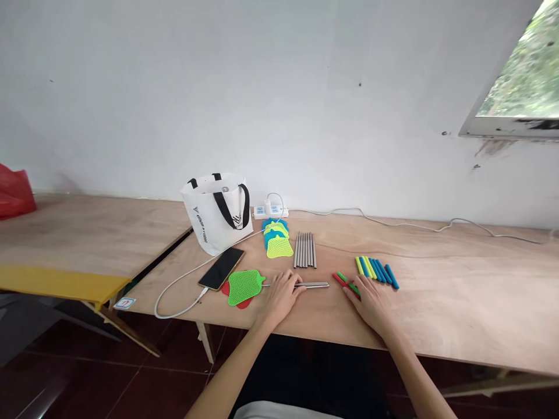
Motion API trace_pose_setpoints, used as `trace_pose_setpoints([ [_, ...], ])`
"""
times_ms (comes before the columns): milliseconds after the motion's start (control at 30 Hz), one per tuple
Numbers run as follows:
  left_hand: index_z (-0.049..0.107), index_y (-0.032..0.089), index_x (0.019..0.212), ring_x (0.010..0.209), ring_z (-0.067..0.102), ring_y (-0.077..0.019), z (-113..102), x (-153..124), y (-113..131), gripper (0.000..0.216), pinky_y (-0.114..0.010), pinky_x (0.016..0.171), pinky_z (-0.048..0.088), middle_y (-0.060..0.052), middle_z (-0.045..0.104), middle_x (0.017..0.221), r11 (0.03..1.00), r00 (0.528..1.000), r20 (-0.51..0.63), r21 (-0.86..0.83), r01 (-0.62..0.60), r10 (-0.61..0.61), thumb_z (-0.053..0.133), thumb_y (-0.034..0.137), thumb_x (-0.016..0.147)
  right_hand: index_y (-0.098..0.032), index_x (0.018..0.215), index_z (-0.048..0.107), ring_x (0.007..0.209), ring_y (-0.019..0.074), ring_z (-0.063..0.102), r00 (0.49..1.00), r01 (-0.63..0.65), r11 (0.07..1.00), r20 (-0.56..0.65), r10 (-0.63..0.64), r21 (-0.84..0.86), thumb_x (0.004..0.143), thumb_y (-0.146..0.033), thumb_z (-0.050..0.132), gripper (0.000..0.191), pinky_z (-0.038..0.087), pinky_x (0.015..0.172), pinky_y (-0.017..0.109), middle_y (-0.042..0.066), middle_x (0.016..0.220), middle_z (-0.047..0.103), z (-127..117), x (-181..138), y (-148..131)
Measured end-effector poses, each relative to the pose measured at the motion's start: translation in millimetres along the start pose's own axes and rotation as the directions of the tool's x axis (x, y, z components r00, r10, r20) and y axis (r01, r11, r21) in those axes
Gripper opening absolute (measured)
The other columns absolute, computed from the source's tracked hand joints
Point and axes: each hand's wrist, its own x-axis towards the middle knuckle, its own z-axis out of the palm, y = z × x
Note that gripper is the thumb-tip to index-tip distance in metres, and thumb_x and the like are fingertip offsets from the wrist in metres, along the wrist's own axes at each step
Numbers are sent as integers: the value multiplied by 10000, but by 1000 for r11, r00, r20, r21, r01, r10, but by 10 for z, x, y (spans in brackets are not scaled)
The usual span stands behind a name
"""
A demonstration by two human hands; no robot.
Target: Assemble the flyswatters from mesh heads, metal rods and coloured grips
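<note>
The fingers of the left hand rest over silver rods; whether they grip, I cannot tell. Those of the right hand touch a red tube and a green tube, their hold also unclear. Left of these rods, a green mesh paddle overlaps a red paddle. Farther out on the desk lie upright rods, blue-and-yellow tubes and blue-and-yellow paddles. Sorting looks done; every visible tube remains off the rods.

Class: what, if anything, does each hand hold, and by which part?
Left hand covers metal rods mid-length; right hand touches red and green tubes, far ends exposed. Whether either grips is unclear.
</note>
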Motion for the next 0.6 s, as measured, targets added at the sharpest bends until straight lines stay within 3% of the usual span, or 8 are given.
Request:
trace_pose_setpoints([
  [300, 667, 240, 984, 1021, 603, -227, 55, 45, -59, 119, -362, 907, 471, -29, 656, 1005, 983, 996, -86, -181, -19, 3, 552, 265, 998, -268, 1087, 650, 998, 259, 647, 998, -47, 984, -34, 53, 170, 1018, -444, 396, 316, 497, 865, 405, 73, 1112, 712, -75, 19, 47],
  [600, 704, 254, 1016, 1044, 619, -217, -16, 23, -12, 149, -358, 939, 480, -30, 665, 1049, 969, 998, -24, -240, -61, 56, 556, 257, 998, -283, 1048, 695, 930, 238, 676, 1000, 3, 989, -13, -1, 148, 1012, -410, 394, 329, 522, 799, 367, 58, 1080, 741, -107, 6, -1],
])
